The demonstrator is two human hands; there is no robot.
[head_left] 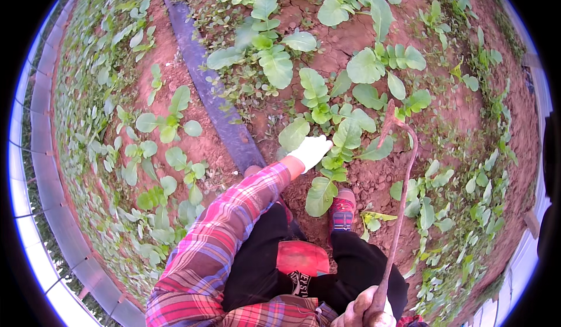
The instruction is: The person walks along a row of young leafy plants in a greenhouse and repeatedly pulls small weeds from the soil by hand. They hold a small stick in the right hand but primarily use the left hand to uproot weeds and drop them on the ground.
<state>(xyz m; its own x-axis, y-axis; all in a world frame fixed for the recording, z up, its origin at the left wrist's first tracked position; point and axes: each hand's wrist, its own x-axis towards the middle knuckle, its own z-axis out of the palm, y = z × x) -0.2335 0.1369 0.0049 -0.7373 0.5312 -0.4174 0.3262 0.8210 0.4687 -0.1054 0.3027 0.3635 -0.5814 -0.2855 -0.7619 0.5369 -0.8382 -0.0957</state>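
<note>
My left hand [310,152], in a white glove, reaches down among the leaves of a lobed-leaf green plant [321,113] in front of me; its fingertips are at the leaves, and whether they grip anything is hidden. At the bottom right my right hand [368,307], gloved too, is closed around the handle of a rusty hand hoe [405,186]. The hoe's long curved neck runs upward and its forked-looking metal head [389,123] is over the soil and leaves to the right of the left hand.
A dark flat irrigation hose [210,81] runs diagonally over reddish soil at the left. Small weeds [250,97] grow beside it. More leafy plants [168,121] stand in rows on both sides. My shoe [342,213] is close to the plant; a red object [302,257] lies between my legs.
</note>
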